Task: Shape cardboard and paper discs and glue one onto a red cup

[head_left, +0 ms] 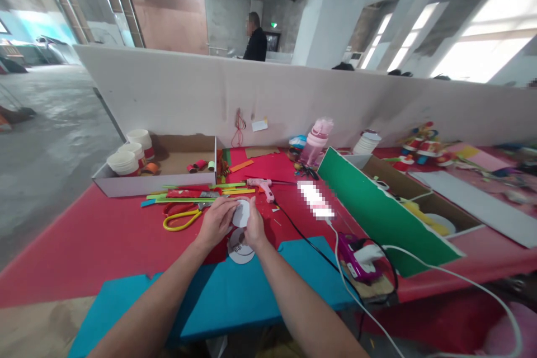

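Both hands meet over the near part of the red table, around a small white disc (pixel 241 213). My left hand (pixel 216 222) has its fingers bent against the disc's left side. On the right edge, my right hand (pixel 254 225) grips the same disc, thumb and fingers close together. Just below them lies another white round piece (pixel 241 251) with dark printing, partly over the blue cloth (pixel 226 296). Yellow-handled scissors (pixel 182 220) lie left of my left hand. A pink glue gun (pixel 265 187) rests beyond the hands, its black cord running to the right.
A shallow box (pixel 155 183) with paper cups (pixel 123 162) stands at the back left. Coloured strips lie before it. On the right are a green-sided box (pixel 377 212), a purple power strip (pixel 361 260) and white cables. A pink bottle (pixel 316 142) stands near the partition (pixel 180 95); a person is beyond.
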Action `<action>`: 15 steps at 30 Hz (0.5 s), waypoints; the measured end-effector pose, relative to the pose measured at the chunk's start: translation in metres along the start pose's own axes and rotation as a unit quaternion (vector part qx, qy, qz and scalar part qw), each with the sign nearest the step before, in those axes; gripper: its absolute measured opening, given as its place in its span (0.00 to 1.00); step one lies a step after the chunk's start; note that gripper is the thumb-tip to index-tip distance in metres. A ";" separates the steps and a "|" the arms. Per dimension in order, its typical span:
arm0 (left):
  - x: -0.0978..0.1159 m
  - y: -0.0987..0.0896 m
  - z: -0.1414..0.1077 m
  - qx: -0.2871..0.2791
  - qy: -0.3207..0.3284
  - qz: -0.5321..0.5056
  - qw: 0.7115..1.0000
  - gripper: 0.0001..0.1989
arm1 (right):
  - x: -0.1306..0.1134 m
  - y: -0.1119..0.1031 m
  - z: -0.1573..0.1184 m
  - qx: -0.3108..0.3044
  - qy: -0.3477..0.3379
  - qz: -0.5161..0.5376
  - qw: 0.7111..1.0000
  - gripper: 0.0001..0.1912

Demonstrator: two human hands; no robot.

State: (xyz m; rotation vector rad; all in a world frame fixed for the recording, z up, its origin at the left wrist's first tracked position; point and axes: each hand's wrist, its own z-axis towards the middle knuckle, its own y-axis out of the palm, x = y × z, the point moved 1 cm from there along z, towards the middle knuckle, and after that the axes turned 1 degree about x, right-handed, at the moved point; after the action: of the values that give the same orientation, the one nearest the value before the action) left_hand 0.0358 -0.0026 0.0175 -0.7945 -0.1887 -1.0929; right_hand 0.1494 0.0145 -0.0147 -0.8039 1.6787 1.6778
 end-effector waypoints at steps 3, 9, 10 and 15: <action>-0.005 0.002 -0.001 -0.014 0.027 0.029 0.999 0.13 | 0.000 0.001 0.000 0.009 -0.013 -0.001 1.000 0.26; -0.006 0.005 -0.003 -0.051 0.049 0.044 0.997 0.13 | -0.004 -0.001 0.000 0.030 -0.031 -0.021 0.999 0.26; -0.006 0.005 -0.002 -0.048 0.047 0.040 0.997 0.12 | -0.004 -0.001 0.000 0.028 -0.033 -0.026 0.999 0.26; -0.005 0.006 0.000 -0.053 0.030 0.042 0.997 0.11 | 0.002 -0.003 -0.003 0.015 -0.029 -0.051 0.998 0.26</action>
State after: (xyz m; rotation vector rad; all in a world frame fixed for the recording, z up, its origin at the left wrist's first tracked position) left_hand 0.0382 0.0025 0.0119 -0.8563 -0.0465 -1.0532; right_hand 0.1504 0.0117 -0.0183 -0.8051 1.5935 1.5882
